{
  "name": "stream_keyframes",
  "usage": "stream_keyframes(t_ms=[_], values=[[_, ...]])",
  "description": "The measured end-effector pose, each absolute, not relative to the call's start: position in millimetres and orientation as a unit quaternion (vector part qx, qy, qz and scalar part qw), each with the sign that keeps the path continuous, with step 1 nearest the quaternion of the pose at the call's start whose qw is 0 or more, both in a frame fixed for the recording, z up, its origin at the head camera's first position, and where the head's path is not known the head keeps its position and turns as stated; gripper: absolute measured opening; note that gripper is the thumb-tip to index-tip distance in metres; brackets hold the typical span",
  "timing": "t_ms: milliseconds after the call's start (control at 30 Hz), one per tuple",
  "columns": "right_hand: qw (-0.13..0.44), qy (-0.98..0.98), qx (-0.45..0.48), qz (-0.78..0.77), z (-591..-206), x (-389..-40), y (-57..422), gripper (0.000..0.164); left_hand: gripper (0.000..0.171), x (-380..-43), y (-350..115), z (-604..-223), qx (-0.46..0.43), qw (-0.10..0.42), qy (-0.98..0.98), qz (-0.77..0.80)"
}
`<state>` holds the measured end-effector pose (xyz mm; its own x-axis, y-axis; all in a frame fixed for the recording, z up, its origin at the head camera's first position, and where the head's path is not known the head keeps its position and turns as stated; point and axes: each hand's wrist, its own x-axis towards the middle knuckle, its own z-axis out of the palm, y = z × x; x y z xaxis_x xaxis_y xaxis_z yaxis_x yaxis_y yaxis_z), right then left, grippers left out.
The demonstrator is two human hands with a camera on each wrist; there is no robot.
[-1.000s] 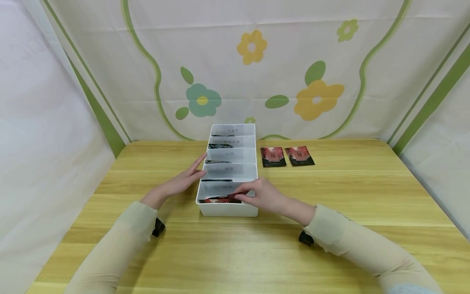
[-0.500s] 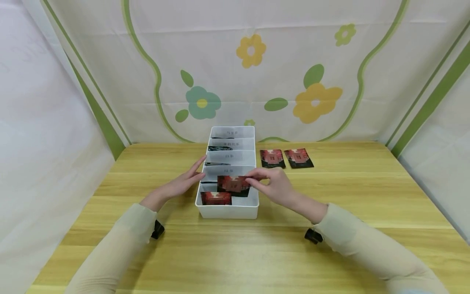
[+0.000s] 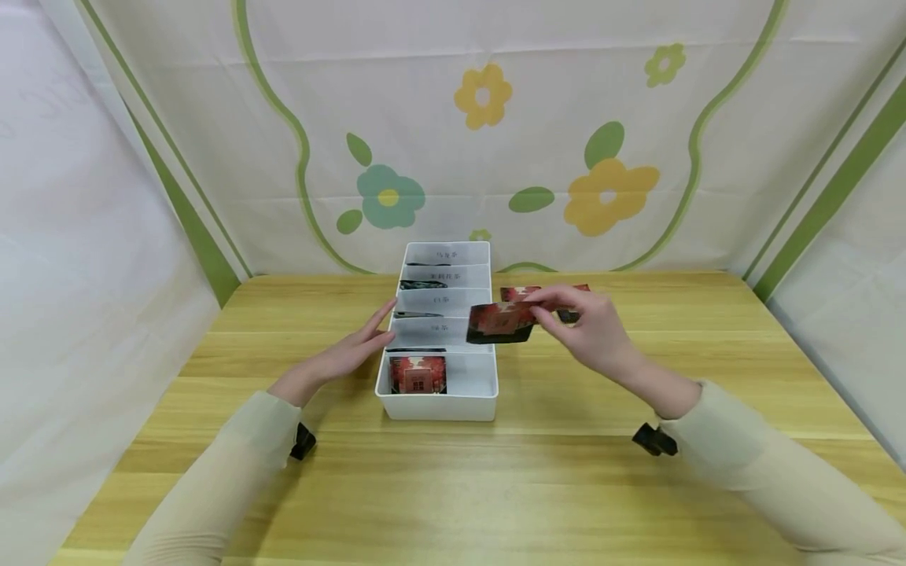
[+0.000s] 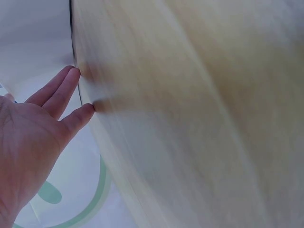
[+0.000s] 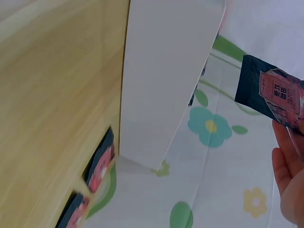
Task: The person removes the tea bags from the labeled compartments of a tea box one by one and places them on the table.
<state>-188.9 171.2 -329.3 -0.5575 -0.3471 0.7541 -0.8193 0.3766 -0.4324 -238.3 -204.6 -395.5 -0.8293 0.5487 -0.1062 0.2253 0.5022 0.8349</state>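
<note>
Red packet [image 3: 501, 323] now above box [image 3: 437, 406]

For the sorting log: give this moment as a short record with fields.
left hand: left hand, fingers straight, rests against the left wall of the white divided box
right hand: right hand pinches a red tea packet above the box's right edge
nearest compartment: one red packet stands inside
table: two more red packets lie right of the box, partly hidden by the hand

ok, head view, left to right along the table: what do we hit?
left hand with fingers straight against the organizer's side → white divided organizer with one red packet in its nearest compartment → red packet held in the air → right hand pinching it
</note>
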Motion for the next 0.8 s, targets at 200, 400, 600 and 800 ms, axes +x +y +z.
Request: stream_keyframes(t_ms=[200, 400, 600, 800], values=[[0.294, -0.813, 0.317, 0.390, -324.4, -187.3, 199.1, 0.023, 0.064, -239.7, -206.0, -395.9, 0.228, 0.185, 0.845, 0.448], [0.303, -0.834, 0.279, 0.367, -326.6, -189.1, 223.4, 0.023, 0.065, -239.7, -207.4, -396.8, 0.226, 0.187, 0.843, 0.450], [0.304, -0.852, 0.255, 0.342, -335.1, -197.4, 249.6, 0.023, 0.064, -238.5, -208.5, -396.2, 0.223, 0.190, 0.842, 0.453], [0.300, -0.867, 0.226, 0.327, -344.6, -210.4, 274.1, 0.019, 0.065, -237.1, -209.3, -395.1, 0.224, 0.189, 0.842, 0.452]])
